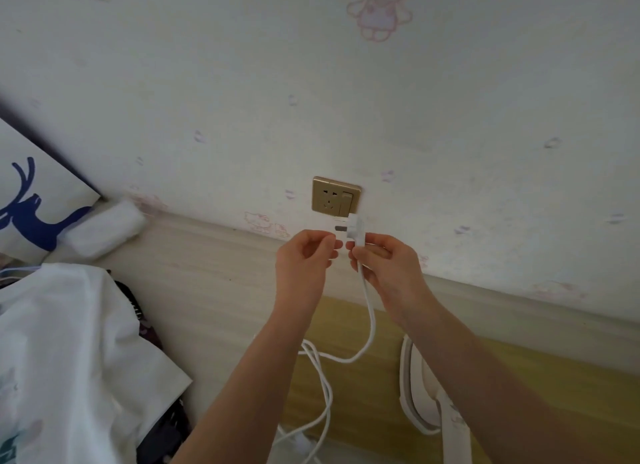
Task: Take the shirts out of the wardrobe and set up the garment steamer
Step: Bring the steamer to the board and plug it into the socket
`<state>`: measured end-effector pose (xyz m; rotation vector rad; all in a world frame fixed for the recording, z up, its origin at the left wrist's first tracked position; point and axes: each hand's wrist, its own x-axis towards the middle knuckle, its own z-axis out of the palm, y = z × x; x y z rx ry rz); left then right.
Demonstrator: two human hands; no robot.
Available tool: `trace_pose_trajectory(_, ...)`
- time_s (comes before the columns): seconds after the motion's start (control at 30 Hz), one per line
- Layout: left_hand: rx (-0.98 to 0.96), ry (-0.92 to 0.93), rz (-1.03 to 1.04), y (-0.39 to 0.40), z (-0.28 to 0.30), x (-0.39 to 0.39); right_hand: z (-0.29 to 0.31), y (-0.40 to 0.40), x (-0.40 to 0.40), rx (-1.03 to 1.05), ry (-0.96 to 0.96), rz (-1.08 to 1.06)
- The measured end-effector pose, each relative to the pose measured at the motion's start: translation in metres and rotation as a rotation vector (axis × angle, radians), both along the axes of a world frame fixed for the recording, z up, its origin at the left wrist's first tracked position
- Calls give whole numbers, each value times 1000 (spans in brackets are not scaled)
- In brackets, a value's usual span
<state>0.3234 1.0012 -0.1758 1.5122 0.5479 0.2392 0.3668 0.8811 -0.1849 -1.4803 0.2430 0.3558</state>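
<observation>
Head cam view, the only one here: looks like we're into the steamer half of the job, at the plugging-in step. The right hand (382,261) is pinching the white angled plastic plug (354,229) between thumb and fingers, prongs pointing left, with the white round power cord (370,319) drooping down from that grip and looping away below the wrists. The left hand (304,255) is sitting just left of the plug, fingers curled in toward the prongs; can't tell if it's actually touching them or holding anything.

The gold square wall socket (335,197) is just above the grip, close but not touching the plug. My guess for the next move: turning the plug so the prongs face the wall, lining them up with the slots and pushing in.

Down and to the right of the grip the white plastic handheld garment steamer (427,404) is lying on a yellow wooden surface (346,387). Well off to the left, a white printed shirt (69,342) is lying over darker clothes, so shirts seem to be out already. Nothing's blocking the socket; only the slack cord could snag.
</observation>
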Motion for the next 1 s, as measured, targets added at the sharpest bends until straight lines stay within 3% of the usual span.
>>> trace_pose_trajectory(0.47,132,8,-11,-6,-4,18,-24,26,3,-399,-385,-105)
trace_pose_trajectory(0.83,99,23,12,22,-31,37,-39,35,17,-512,-500,91)
trace_pose_trajectory(1.0,189,0,-70,32,-46,47,-48,39,28,-545,-480,58)
